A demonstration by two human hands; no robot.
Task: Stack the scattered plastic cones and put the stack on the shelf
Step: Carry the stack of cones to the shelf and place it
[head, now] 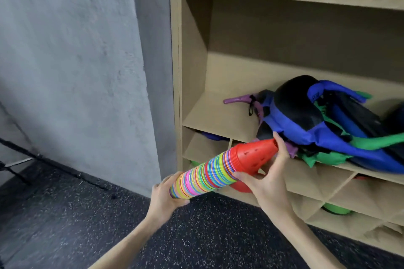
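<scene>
A long stack of plastic cones (218, 172), with many coloured rims and a red cone at its tip, lies almost horizontal in front of me. Its tip points up and right toward the wooden shelf (218, 113). My left hand (164, 199) grips the wide bottom end of the stack. My right hand (269, 179) holds the red tip end, thumb over the top and fingers under it. The tip hangs just in front of the front edge of the shelf's big open compartment.
A pile of blue, green, purple and black fabric gear (328, 124) fills the right part of that compartment; its left part is bare board. Smaller cubbies (205, 148) below hold green and red items. A grey concrete wall (65, 72) stands left; speckled dark floor (196, 236) lies below.
</scene>
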